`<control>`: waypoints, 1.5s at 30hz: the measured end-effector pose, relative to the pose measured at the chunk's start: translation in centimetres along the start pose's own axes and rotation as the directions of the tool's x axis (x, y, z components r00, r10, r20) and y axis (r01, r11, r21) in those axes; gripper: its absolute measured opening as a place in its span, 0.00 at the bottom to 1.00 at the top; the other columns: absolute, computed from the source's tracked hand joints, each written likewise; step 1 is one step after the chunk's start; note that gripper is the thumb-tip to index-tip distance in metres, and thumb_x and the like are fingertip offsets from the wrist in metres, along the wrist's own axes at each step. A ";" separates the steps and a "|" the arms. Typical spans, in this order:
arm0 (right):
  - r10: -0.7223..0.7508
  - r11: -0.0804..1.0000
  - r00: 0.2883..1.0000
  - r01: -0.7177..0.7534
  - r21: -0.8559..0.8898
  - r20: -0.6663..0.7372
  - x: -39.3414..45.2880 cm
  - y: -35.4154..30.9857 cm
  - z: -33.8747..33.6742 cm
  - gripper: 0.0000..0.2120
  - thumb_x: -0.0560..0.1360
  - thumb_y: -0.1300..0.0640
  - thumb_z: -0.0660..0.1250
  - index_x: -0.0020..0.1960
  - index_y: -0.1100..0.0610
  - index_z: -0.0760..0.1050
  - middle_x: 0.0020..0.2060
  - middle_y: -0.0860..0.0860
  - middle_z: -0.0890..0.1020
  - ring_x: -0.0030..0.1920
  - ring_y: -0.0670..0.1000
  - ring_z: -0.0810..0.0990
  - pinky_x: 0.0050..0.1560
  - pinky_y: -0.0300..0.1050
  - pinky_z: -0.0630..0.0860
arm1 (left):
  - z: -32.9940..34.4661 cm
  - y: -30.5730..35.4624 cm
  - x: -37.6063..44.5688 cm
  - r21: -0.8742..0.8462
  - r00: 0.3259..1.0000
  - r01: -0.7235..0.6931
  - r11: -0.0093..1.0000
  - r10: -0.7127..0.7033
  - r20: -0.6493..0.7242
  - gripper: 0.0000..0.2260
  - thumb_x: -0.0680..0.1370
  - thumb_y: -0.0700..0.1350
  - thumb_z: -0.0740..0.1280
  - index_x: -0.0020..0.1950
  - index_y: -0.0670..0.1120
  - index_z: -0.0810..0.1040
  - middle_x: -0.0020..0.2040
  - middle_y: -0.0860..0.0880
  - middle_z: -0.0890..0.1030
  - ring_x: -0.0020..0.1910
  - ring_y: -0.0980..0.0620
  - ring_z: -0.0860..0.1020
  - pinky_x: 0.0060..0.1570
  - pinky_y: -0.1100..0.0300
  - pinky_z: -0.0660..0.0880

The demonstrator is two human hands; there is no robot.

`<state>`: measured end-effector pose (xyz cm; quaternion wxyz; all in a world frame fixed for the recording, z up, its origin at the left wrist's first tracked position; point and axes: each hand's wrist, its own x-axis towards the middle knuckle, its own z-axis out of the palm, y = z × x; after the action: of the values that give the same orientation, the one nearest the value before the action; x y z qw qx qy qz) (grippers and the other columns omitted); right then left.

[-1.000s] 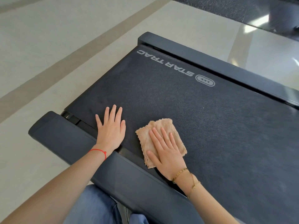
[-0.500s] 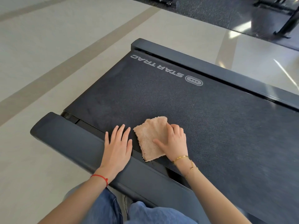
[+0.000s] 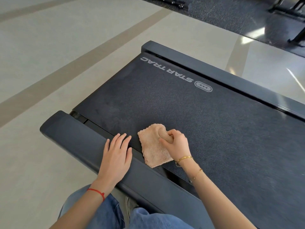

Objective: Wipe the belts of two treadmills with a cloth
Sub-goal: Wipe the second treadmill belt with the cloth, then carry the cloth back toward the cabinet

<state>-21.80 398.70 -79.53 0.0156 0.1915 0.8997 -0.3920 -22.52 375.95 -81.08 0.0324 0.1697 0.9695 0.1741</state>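
A dark treadmill belt (image 3: pixel 206 129) with a "STAR TRAC" logo fills the middle of the view. A beige cloth (image 3: pixel 152 146) lies on its near edge, partly over the gap to the side rail. My right hand (image 3: pixel 177 142) has its fingers curled into the cloth and bunches up its far part. Flat on the near side rail (image 3: pixel 74 131) rests my left hand (image 3: pixel 117 156), fingers straight, fingertips reaching the belt edge just left of the cloth.
The far side rail (image 3: pixel 231 78) runs along the belt's other edge. Pale tiled floor (image 3: pixel 49 55) with tan stripes spreads to the left. Dark flooring with black equipment frames (image 3: pixel 293 17) lies at the top right. My knees in blue jeans (image 3: pixel 148 219) are at the bottom.
My right hand went from lying flat on the cloth to curling its fingers and gathering the fabric. My left hand slid back from the belt onto the side rail.
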 end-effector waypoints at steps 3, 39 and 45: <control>-0.031 0.999 0.999 0.030 0.028 0.038 -0.1 -1.2 -0.3 0.09 0.74 0.52 0.73 0.49 0.53 0.75 0.45 0.47 0.75 0.47 0.47 0.75 0.45 0.33 0.69 | -1.1 -0.6 0.0 -0.016 0.997 0.032 0.999 -0.033 -0.072 0.16 0.81 0.43 0.64 0.69 0.43 0.76 0.69 0.46 0.76 0.72 0.44 0.71 0.73 0.42 0.64; -0.292 0.954 0.695 0.265 0.144 0.657 -14.1 -58.9 -34.3 0.14 0.73 0.50 0.74 0.53 0.51 0.72 0.43 0.40 0.77 0.43 0.38 0.75 0.37 0.26 0.70 | -68.9 16.5 -19.1 -0.227 0.598 0.685 0.692 -0.712 -0.369 0.13 0.79 0.38 0.66 0.64 0.40 0.79 0.60 0.43 0.80 0.60 0.41 0.78 0.58 0.44 0.76; -0.306 0.948 0.621 0.270 0.169 0.722 -15.1 -62.2 -33.5 0.15 0.73 0.51 0.74 0.55 0.52 0.74 0.47 0.43 0.78 0.47 0.42 0.76 0.42 0.33 0.70 | -71.8 16.7 -21.4 -0.287 0.475 0.743 0.604 -0.779 -0.409 0.13 0.80 0.38 0.66 0.64 0.41 0.79 0.60 0.45 0.81 0.60 0.42 0.78 0.56 0.43 0.77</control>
<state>-25.94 379.04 -10.16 0.3115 -0.1299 0.8254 -0.4525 -5.88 359.93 -7.92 -0.1375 -0.3300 0.9095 0.2122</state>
